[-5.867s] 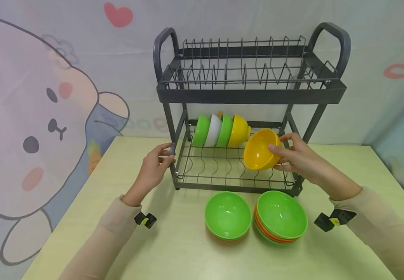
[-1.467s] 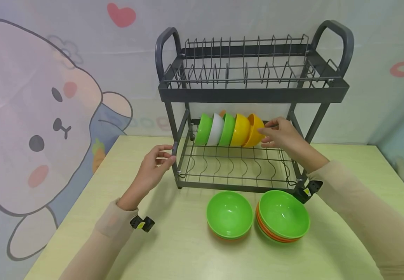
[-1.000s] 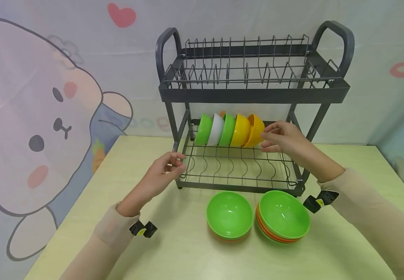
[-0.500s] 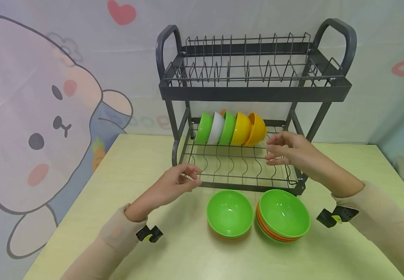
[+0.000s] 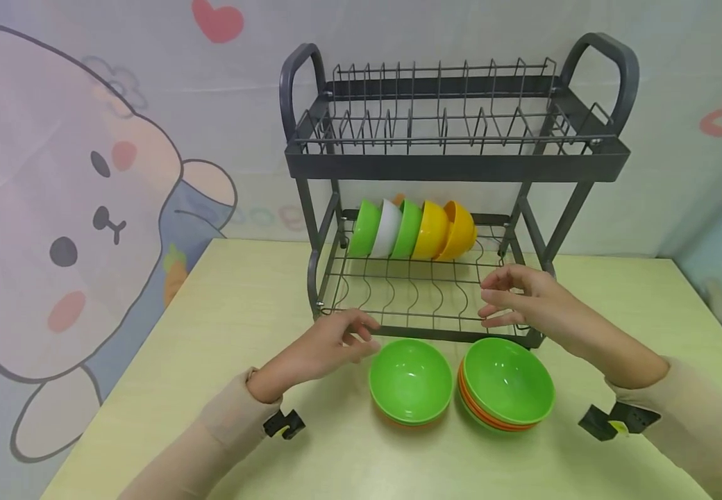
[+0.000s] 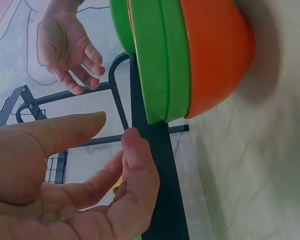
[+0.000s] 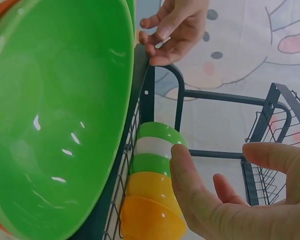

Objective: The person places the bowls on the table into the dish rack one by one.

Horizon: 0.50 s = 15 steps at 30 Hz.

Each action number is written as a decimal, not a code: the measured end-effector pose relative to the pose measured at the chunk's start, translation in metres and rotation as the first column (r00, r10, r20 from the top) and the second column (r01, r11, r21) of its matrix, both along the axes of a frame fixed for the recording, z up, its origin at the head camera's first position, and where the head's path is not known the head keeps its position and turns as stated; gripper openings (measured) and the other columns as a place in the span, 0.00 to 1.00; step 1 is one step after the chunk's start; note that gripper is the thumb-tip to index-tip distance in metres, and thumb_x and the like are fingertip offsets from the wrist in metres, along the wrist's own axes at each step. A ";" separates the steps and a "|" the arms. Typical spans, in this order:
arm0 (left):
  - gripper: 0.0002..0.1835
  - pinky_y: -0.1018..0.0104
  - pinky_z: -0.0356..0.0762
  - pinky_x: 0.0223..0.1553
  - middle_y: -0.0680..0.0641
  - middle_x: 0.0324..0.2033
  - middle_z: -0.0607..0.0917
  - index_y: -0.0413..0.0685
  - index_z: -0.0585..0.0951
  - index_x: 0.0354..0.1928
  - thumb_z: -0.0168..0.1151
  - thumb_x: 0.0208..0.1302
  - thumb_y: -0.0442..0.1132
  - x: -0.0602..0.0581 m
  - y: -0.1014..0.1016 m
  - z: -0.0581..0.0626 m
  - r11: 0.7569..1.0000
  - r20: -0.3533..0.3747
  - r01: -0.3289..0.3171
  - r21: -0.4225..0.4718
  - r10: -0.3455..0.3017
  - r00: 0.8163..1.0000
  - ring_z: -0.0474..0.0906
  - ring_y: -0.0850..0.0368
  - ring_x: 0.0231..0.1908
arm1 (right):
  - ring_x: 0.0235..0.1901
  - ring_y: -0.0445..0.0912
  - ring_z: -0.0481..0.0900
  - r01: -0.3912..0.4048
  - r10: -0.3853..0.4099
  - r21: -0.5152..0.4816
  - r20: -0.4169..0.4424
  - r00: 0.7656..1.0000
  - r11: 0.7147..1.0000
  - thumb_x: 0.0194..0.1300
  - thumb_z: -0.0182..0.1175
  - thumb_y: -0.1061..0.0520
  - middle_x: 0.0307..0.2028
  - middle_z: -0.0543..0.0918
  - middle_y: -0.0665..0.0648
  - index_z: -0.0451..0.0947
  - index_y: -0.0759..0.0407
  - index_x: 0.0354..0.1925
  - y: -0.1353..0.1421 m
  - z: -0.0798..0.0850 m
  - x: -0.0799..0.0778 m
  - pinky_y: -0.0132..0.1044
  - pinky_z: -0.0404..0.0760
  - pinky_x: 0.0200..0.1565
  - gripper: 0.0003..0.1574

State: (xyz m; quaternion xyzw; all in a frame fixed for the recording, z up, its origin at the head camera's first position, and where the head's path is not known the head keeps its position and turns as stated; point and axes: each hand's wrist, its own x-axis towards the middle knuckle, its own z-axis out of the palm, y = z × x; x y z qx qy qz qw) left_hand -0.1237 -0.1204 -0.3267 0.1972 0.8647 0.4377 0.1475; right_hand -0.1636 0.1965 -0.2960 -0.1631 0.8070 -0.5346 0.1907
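My left hand (image 5: 330,345) hovers beside the left stack of bowls, its fingers loosely bent and holding nothing. That stack has a green bowl (image 5: 411,382) on top, and the left wrist view shows an orange bowl (image 6: 215,55) at its base. To its right stands a second stack, topped by a green bowl (image 5: 508,382) over orange ones. My right hand (image 5: 523,297) hangs above and behind this stack, fingers loosely bent, nothing in them. On the rack's lower shelf several bowls lean in a row, the rightmost a yellow bowl (image 5: 459,232).
A dark two-tier dish rack (image 5: 457,168) stands at the back of the pale table (image 5: 242,292). Slotted wire holders fill its upper tier. Behind it hangs a curtain (image 5: 242,125) with a cartoon bear print.
The yellow bowl went from my right hand into the row on the lower shelf. My right hand has let go and drawn back; my left hand left the rack's post and moved toward the left stack.
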 end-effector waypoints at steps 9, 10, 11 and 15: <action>0.16 0.70 0.79 0.31 0.50 0.35 0.79 0.43 0.76 0.51 0.59 0.63 0.40 -0.002 0.000 -0.021 0.998 -0.039 -0.008 -0.067 0.005 0.999 0.80 0.58 0.31 | 0.44 0.54 0.78 -0.032 0.033 -0.011 0.018 0.999 0.999 0.65 0.55 0.47 0.49 0.72 0.63 0.65 0.65 0.52 -0.003 -0.005 0.018 0.40 0.79 0.46 0.27; 0.16 0.70 0.79 0.31 0.50 0.35 0.79 0.41 0.76 0.51 0.59 0.63 0.40 -0.002 0.001 -0.021 0.997 -0.040 -0.004 -0.075 0.001 0.999 0.79 0.58 0.31 | 0.44 0.54 0.78 -0.038 0.039 -0.022 0.017 0.999 0.999 0.65 0.56 0.48 0.49 0.72 0.64 0.65 0.66 0.52 -0.004 -0.006 0.020 0.40 0.80 0.46 0.27; 0.17 0.70 0.79 0.31 0.50 0.34 0.79 0.40 0.76 0.51 0.59 0.63 0.40 -0.001 0.001 -0.022 0.997 -0.042 -0.001 -0.081 -0.003 0.999 0.79 0.58 0.31 | 0.44 0.54 0.78 -0.045 0.046 -0.035 0.018 0.999 0.998 0.65 0.56 0.49 0.49 0.72 0.64 0.65 0.67 0.52 -0.004 -0.007 0.022 0.40 0.80 0.45 0.27; 0.17 0.71 0.78 0.30 0.49 0.35 0.80 0.37 0.77 0.50 0.59 0.63 0.41 0.001 0.004 -0.024 0.995 -0.060 0.014 -0.099 -0.020 0.998 0.79 0.56 0.32 | 0.43 0.55 0.79 -0.068 0.070 -0.085 0.018 0.997 0.994 0.65 0.57 0.53 0.48 0.72 0.66 0.65 0.70 0.51 -0.006 -0.014 0.028 0.39 0.80 0.44 0.25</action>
